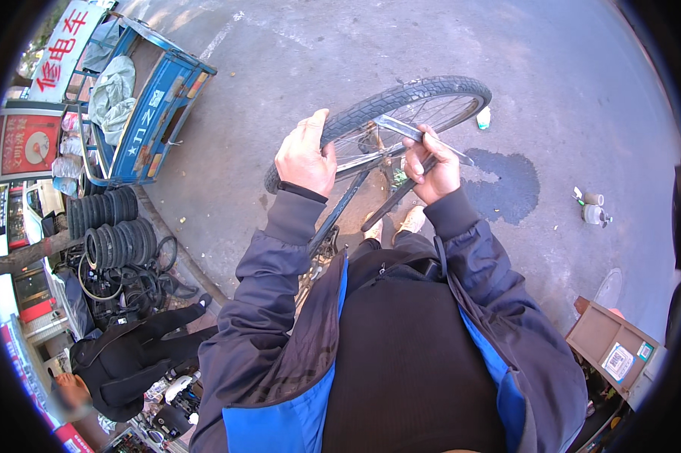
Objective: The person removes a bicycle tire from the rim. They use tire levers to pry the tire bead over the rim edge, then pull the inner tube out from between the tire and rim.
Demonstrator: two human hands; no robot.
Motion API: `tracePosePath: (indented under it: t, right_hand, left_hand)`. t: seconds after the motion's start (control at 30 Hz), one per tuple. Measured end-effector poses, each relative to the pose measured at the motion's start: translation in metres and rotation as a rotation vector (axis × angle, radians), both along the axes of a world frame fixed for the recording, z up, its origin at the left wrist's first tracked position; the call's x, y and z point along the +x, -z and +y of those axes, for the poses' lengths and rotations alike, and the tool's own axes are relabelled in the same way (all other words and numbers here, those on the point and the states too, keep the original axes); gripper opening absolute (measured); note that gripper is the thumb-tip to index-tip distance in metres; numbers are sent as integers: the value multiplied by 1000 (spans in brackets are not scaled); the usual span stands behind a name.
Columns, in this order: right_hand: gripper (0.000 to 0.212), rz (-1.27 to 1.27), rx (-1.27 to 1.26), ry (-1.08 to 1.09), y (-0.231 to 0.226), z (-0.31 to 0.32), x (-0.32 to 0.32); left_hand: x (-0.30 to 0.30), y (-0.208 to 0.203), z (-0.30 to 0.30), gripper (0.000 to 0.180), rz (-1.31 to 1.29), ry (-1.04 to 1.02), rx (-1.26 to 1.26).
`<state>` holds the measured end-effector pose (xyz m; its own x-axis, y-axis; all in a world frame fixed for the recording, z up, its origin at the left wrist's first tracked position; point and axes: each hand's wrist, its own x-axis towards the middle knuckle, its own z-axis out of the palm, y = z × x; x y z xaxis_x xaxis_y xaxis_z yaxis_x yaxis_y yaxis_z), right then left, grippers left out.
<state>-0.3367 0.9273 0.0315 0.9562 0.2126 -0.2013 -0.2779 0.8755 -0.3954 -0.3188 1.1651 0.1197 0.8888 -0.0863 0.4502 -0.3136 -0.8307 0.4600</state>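
A bicycle wheel with a black knobby tyre (408, 92) stands in front of me, tilted across the view, its spokes and hub partly hidden by my hands. My left hand (305, 157) is closed against the near left part of the tyre, thumb on its side. In my right hand (437, 167) is a flat silver metal bar (395, 125), reaching over the wheel's near side. A long dark handle (395, 202) also runs from that fist down toward my feet; whether it joins the bar is hidden. The dark bicycle frame (340, 202) extends below the wheel toward my left side.
A blue cargo tricycle (150, 113) stands at the far left, near stacked black tyres (120, 241). A person in black (132, 355) bends at lower left beside scattered parts. A wet patch (506, 185) and small bottles (593, 214) are on the right. A brown box (612, 343) sits lower right.
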Motion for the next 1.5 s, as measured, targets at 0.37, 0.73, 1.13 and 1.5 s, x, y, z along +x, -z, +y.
tracePosePath:
  t: [0.37,0.73,1.13,1.5]
  right_hand:
    - [31,84,44,-124,2,7,15]
    - [30,245,-359,-12,58,-84,-6]
    - [31,380,-1033,226,99,-219,-117]
    - [39,609,-1123,414,111,-202,-285]
  left_hand:
    - [-11,36,7,57,-117,-95,-53]
    - [-19,62,26,45,-118,-300,-42]
    - [-20,69,33,43,-121,-341,-110]
    - [-130,73,22,63,109,-96,-565]
